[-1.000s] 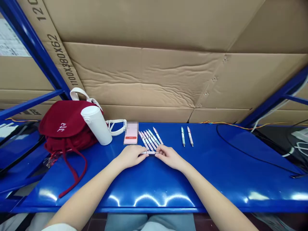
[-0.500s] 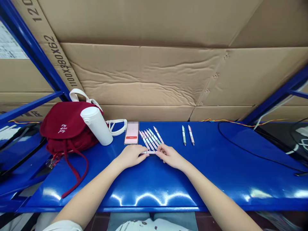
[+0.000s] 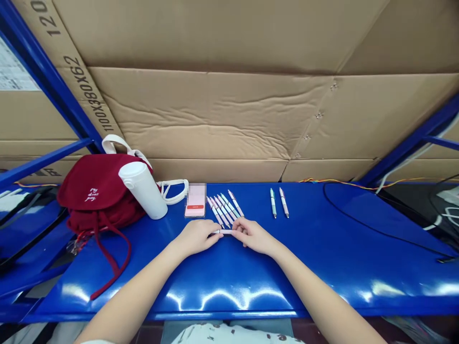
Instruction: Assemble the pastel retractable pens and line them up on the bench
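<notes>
Between my two hands a slim pale pen lies sideways, its ends covered by my fingers. My left hand pinches the left end, and my right hand is closed on the right end. Just beyond them several white and pastel pens lie side by side, slanted, with their tips toward me. One pen lies at the right of that group. Farther right, a green-tipped pen and a pink-tipped pen lie apart from the rest.
A phone with a pink screen lies behind my left hand. A white bottle leans against a dark red backpack at the left. A black cable crosses the blue tabletop on the right. Cardboard walls the back.
Both hands keep their grip on the pen. The whole view has shifted slightly, with the table a little lower in it. The other pens lie as before.
</notes>
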A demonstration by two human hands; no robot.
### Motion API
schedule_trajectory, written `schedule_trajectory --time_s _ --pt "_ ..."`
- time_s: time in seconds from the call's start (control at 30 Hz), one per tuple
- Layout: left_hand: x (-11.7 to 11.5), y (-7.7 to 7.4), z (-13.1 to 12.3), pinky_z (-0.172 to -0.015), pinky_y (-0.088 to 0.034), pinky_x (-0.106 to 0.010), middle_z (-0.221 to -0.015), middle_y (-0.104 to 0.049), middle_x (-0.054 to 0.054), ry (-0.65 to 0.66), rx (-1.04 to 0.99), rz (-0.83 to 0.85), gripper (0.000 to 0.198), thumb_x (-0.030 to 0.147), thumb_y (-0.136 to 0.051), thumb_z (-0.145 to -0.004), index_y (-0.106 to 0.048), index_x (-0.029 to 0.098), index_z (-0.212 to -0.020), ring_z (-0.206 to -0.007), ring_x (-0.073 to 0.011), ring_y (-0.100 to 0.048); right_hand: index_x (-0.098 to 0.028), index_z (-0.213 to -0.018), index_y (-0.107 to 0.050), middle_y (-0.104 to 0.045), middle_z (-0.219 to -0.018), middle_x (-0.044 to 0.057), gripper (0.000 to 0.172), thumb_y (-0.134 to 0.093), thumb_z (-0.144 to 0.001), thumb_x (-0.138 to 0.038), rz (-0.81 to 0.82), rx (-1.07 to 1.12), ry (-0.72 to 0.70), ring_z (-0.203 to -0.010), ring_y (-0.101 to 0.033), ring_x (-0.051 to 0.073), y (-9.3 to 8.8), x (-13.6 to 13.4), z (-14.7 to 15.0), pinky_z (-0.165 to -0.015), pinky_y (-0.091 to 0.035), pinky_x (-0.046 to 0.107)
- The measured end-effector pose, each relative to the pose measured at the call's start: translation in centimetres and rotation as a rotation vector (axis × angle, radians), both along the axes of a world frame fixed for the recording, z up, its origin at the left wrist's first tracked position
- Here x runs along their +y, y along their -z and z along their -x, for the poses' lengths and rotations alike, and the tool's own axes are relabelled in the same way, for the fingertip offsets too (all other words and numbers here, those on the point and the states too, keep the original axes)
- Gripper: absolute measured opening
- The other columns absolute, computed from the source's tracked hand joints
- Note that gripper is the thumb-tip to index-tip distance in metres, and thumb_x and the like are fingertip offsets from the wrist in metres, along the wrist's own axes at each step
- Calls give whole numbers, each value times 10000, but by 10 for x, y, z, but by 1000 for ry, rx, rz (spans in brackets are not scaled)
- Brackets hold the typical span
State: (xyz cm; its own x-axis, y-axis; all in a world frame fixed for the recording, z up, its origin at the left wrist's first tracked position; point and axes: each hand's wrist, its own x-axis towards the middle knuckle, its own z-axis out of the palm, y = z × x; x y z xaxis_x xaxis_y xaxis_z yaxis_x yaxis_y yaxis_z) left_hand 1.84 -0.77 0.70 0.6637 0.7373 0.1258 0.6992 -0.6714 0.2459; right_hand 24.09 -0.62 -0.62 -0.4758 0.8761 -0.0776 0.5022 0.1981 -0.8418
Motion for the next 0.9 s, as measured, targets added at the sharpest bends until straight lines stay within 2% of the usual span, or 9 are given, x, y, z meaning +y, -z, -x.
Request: schedule_trajectory --time_s 0.13,0.4,0.53,0.67,0.8,0.9 --pt "-1 -2 -2 -625 -410 -234 -835 -651 -9 7 4 -9 251 355 -406 -917 -618 220 -921 -754 -153 -602 -174 -751 -517 -568 -650 -13 237 -409 -884 -338 29 -13 -8 -491 -534 88 -2 0 0 -488 -413 213" --pt "3 -1 2 -650 -420 -229 -864 -666 -14 -3 20 3 262 365 -414 -913 -629 218 -937 -783 -158 -611 -183 -792 -516 -526 -612 -38 108 -562 -765 -277 28 71 18 -525 -548 98 -1 3 -2 -483 -422 207" --pt "4 0 5 -698 -439 -240 -929 -675 -23 -14 -2 12 283 375 -404 -917 -632 225 -991 -827 -167 -619 -186 -795 -512 -516 -612 -42 95 -553 -746 -257 -4 79 51 -510 -526 93 -4 6 -7 -466 -407 205" --pt "6 1 8 -722 -443 -243 -944 -677 -21 -15 -20 27 284 376 -405 -916 -638 231 -988 -841 -165 -618 -184 -788 -524 -532 -613 -38 66 -518 -744 -233 44 89 88 -484 -510 84 -7 8 -11 -450 -398 200" --pt "7 1 8 -709 -433 -239 -953 -680 -17 -24 -35 33 269 367 -418 -909 -635 232 -993 -846 -165 -616 -181 -780 -533 -546 -620 -31 55 -521 -742 -218 68 93 115 -507 -527 90 -4 11 -11 -444 -408 193" --pt "6 1 5 -646 -412 -231 -901 -678 -8 -76 -81 50 243 376 -448 -890 -624 224 -962 -783 -160 -610 -182 -807 -526 -532 -610 -42 101 -561 -739 -248 112 180 125 -513 -537 92 1 10 -7 -440 -425 195"
